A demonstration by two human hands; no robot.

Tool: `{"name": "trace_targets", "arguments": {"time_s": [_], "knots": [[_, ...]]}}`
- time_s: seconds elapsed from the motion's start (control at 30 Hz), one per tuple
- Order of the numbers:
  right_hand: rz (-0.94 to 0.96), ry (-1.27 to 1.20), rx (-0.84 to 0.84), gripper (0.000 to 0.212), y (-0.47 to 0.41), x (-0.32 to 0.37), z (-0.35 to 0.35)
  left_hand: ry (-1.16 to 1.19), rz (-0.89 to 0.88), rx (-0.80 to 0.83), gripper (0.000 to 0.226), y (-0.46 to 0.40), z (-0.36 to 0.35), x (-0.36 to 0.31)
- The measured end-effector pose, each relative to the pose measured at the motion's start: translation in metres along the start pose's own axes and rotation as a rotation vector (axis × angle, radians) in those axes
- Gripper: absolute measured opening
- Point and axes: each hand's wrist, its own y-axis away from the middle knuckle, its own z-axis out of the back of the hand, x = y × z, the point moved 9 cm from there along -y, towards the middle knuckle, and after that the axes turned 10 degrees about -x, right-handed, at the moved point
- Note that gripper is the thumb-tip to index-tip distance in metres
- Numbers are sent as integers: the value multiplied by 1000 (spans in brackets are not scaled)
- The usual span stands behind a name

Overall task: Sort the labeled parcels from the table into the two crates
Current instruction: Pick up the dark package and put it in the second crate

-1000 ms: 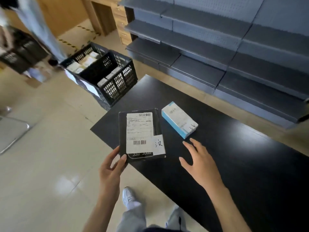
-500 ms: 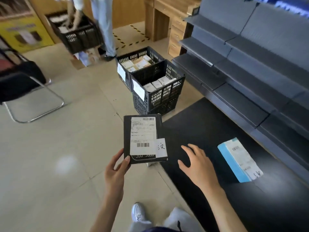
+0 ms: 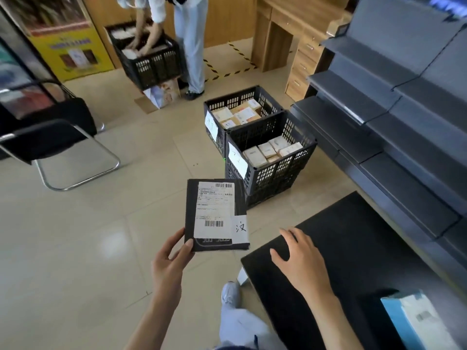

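Head view: left hand (image 3: 168,263) pinching black labeled parcel (image 3: 216,214) above floor, near two black crates (image 3: 275,170); right hand (image 3: 302,261) spread, relaxed, over black worktop (image 3: 353,238).

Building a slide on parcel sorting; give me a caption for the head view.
Left hand holds a labeled black parcel toward two floor crates; right hand hovers over the table.

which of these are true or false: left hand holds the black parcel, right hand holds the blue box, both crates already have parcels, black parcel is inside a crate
1. The left hand holds the black parcel. True.
2. The right hand holds the blue box. False: it is open over the table; the box lies apart.
3. The near crate and far crate both contain parcels. True.
4. The black parcel is inside a crate. False: it is held above the floor.
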Motion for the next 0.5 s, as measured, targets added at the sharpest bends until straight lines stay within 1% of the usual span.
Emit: {"name": "trace_targets", "arguments": {"time_s": [0.2, 0.37, 0.5], "knots": [[18, -65, -33, 60, -86, 18, -3, -35, -36, 15, 35, -71, -40, -38], [-28, -100, -33, 58, -146, 30, -20, -63, -31, 52, 35, -131, -66, -59], [-76, -89, -19, 56, -195, 41, -40, -94, 9, 96, 37, -194, -88, -70]]}}
